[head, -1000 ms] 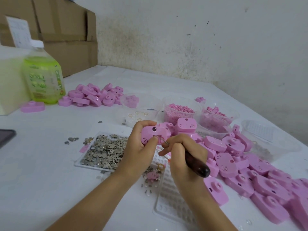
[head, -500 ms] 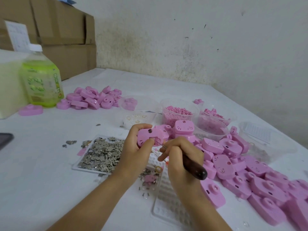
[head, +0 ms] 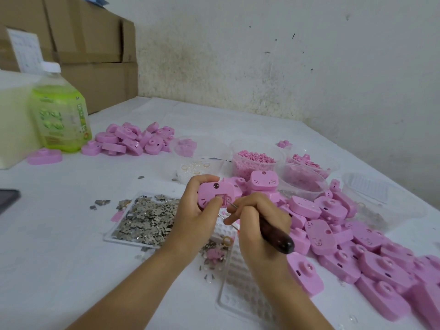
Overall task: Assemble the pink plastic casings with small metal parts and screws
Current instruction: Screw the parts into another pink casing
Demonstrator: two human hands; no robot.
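Pink plastic is nearly everywhere on the white worktop (head: 59,246), but only one pink casing (head: 214,194) is in work: the left grip (head: 192,217) holds it lifted above the worktop, fingers curled around its edge and the thumb lying beside the square opening, face turned up toward the camera, I think so that the opening can be seen and the casing does not turn. The right grip (head: 259,220) is closed around one tool (head: 277,238) with a dark handle, held like a pen; its thin metal shaft points into that opening, which suggests that a small part or screw is being seated there, though the part itself is too small to tell. One flat tray (head: 110,236) of grey metal parts (head: 147,215) lies just left of the grips, within easy reach; the parts are far too many to count. One white gridded tray (head: 245,294) lies under the right wrist. To the right a big heap of casings (head: 357,248) waits, surely more than twenty; a second, smaller heap (head: 133,140) of about a dozen or more lies far back on the left, probably kept apart on purpose, and one single casing (head: 45,157) lies beside the one green bottle (head: 60,115). Behind the grips I count five clear tubs (head: 303,184), holding small pink pieces and rings.
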